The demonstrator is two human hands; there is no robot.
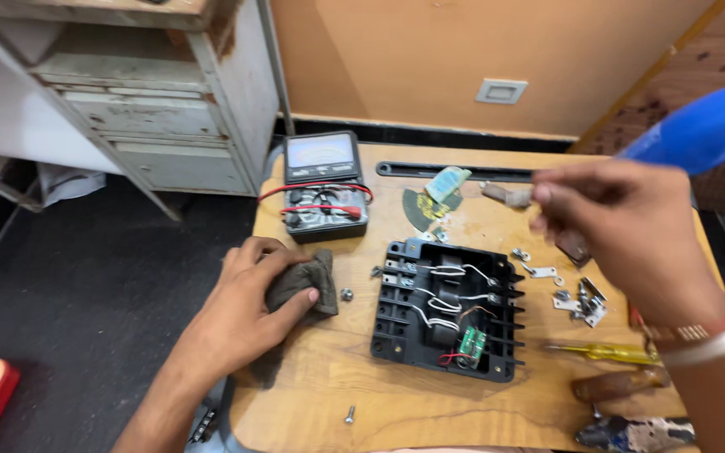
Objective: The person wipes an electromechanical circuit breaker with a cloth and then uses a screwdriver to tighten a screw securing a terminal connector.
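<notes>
**Loose screws everywhere, one nudge from gone**

Small wooden desk (396,403), crowded. Black open housing (446,309) with white wiring sits dead centre. Left hand (253,306) at 9 o'clock, fingers pressed together on a dark rag (308,281). Right hand (631,226) at 2 o'clock, blurred, fingertips pinched on a small brown piece (507,195); the blue thing (702,126) beside it I can't tell.

Risk as I see it: dragging the rag could sweep the nut (346,294) off, and the screw (350,414) at 6 sits by the edge.

Count: one meter (323,184), one yellow screwdriver (606,352), one nut, one screw, several metal brackets (576,300).
</notes>
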